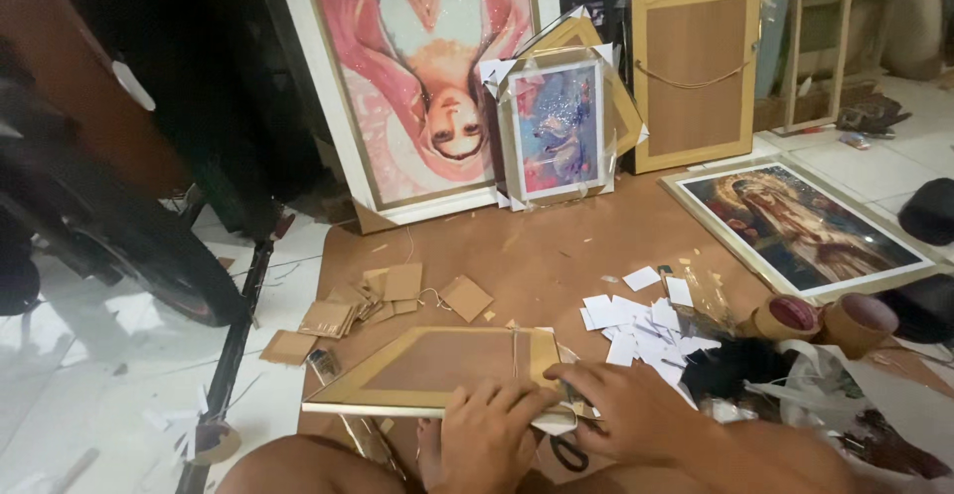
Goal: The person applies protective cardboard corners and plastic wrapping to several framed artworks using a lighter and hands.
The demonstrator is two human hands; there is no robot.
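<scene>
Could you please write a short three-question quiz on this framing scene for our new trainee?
1. True or false: both hands rest on the near edge of the gold frame lying back-up.
2. What lies just right of that frame: A) white paper pieces, B) a hammer, C) a paint tin?
3. How many tape rolls sit beside the flat picture?

Key: 1 true, left hand and right hand; 2 A; 3 two.
</scene>
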